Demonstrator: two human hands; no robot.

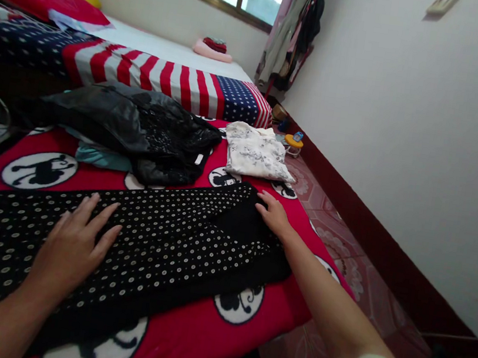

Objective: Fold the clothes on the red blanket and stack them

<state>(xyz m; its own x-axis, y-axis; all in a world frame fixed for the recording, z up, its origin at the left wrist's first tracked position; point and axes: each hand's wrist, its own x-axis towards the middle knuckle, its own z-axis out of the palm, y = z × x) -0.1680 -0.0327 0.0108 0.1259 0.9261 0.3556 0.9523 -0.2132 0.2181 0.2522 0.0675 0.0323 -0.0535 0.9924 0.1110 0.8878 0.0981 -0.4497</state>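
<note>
A long black garment with small white dots lies spread flat across the red blanket, running from the left edge of the view to the middle right. My left hand rests on its dotted cloth with the fingers spread. At the garment's right end, beside a plain black patch, my right hand touches the edge with its fingers stretched out. Neither hand grips the cloth visibly. Whether the garment is a dress or another piece, I cannot tell.
The red blanket with black-and-white round prints lies beneath. Beyond the garment sit a heap of dark clothes and a folded white patterned garment. A bed with a flag-patterned cover stands behind; a white wall rises at right.
</note>
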